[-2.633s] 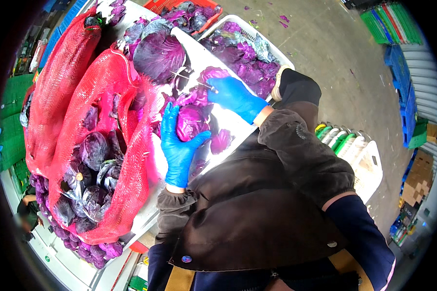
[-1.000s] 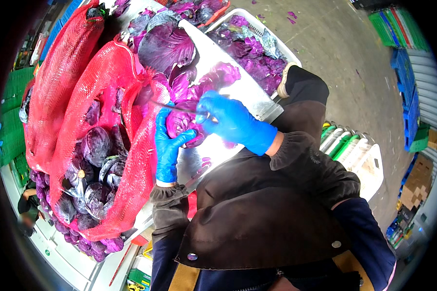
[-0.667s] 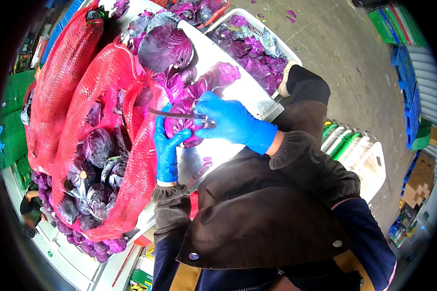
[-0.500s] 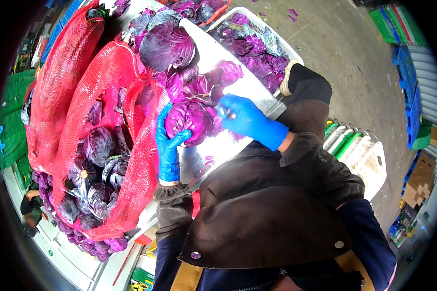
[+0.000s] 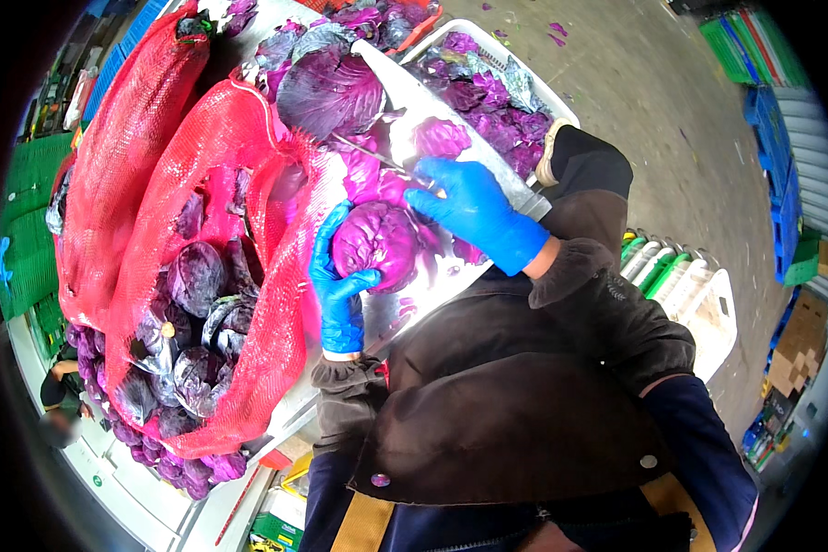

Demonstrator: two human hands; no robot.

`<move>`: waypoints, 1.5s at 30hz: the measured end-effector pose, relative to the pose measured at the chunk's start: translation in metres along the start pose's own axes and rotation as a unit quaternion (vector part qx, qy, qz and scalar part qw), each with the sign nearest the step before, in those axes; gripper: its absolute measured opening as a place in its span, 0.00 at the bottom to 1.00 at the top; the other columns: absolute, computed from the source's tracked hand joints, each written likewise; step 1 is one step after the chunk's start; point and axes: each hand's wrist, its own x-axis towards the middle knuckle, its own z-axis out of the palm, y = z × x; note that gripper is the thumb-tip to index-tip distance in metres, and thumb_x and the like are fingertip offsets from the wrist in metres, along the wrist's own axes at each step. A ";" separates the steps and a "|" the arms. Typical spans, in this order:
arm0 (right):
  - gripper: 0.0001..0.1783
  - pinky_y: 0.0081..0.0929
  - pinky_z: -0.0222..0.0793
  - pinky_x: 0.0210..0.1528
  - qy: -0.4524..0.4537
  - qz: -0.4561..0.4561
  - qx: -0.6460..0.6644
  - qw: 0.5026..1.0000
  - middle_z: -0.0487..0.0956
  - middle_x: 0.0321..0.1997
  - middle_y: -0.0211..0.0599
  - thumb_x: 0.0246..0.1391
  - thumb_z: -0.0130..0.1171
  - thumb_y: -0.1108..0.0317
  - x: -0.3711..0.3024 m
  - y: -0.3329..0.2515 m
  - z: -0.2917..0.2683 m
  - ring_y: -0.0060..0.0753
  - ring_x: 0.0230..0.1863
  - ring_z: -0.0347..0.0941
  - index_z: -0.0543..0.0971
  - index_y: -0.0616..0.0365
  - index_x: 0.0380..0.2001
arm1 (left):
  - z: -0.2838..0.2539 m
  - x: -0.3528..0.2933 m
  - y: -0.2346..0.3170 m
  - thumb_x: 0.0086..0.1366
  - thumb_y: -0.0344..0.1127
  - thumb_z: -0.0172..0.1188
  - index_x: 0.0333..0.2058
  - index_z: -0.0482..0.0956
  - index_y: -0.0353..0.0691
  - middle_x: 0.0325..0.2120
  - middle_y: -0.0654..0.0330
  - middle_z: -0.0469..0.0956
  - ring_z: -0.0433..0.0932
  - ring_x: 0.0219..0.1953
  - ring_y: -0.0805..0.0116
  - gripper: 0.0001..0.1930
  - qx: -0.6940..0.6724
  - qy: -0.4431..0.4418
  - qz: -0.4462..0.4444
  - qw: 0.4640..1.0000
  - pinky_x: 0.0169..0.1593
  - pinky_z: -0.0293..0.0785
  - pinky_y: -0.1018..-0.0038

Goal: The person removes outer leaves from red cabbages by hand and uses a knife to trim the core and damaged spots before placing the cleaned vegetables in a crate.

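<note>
My left hand (image 5: 342,281) in a blue glove is closed around the left side of a peeled red cabbage (image 5: 377,241), thumb across its near side. The cabbage rests low over the metal table (image 5: 414,308). To its upper right, my right hand (image 5: 469,207), also gloved in blue, is closed on a knife (image 5: 368,152). The thin blade points to the upper left; the handle is mostly hidden in the fingers. Loose purple leaves (image 5: 442,138) lie around the cabbage, and a large dark outer leaf (image 5: 331,92) lies beyond it.
At the left, an open red mesh sack (image 5: 271,368) holds several unpeeled cabbages (image 5: 196,279), beside another red mesh sack (image 5: 129,175). A white crate (image 5: 561,106) of leaves stands beyond the table's right edge. A white basket (image 5: 713,322) holds green and white items at the right.
The right hand has turned, bringing the knife blade into sight at the upper left. Some leaves by the cabbage have shifted. The left hand still holds the cabbage.
</note>
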 end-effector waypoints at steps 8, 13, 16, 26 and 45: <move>0.31 0.40 0.77 0.40 0.084 0.017 -0.105 0.991 0.83 0.36 0.47 0.50 0.69 0.49 0.022 0.026 -0.044 0.49 0.39 0.83 0.77 0.53 0.53 | -0.014 -0.010 -0.028 0.61 0.56 0.60 0.68 0.60 0.38 0.64 0.45 0.66 0.66 0.65 0.43 0.42 -0.302 0.105 -0.116 0.940 0.67 0.63 0.42; 0.52 0.39 0.71 0.58 -0.047 -0.092 0.011 0.995 0.74 0.61 0.54 0.47 0.71 0.41 -0.014 -0.027 -0.014 0.49 0.61 0.73 0.62 0.50 0.70 | 0.026 -0.013 -0.006 0.70 0.61 0.51 0.67 0.59 0.40 0.63 0.45 0.67 0.71 0.62 0.45 0.38 -0.305 0.089 -0.210 0.924 0.60 0.73 0.42; 0.49 0.36 0.66 0.65 -0.077 -0.071 0.031 0.994 0.66 0.71 0.48 0.49 0.72 0.46 -0.018 -0.007 -0.003 0.44 0.69 0.66 0.64 0.51 0.70 | 0.023 -0.028 0.005 0.69 0.44 0.60 0.61 0.68 0.38 0.49 0.53 0.78 0.78 0.51 0.56 0.26 -0.079 0.056 -0.287 0.953 0.52 0.79 0.59; 0.36 0.34 0.72 0.59 -0.105 -0.112 0.052 0.987 0.78 0.59 0.44 0.54 0.69 0.51 0.034 0.012 -0.020 0.40 0.58 0.77 0.72 0.52 0.63 | 0.001 0.053 -0.003 0.41 0.29 0.80 0.68 0.58 0.38 0.68 0.52 0.60 0.60 0.70 0.59 0.55 0.315 -0.074 0.124 0.938 0.72 0.55 0.63; 0.35 0.23 0.75 0.27 -0.083 0.232 0.254 0.935 0.83 0.48 0.32 0.64 0.57 0.44 -0.008 0.041 0.002 0.24 0.29 0.78 0.68 0.52 0.67 | -0.011 0.005 -0.006 0.42 0.28 0.79 0.66 0.63 0.35 0.63 0.54 0.65 0.64 0.66 0.59 0.50 0.127 0.103 0.014 0.986 0.69 0.60 0.63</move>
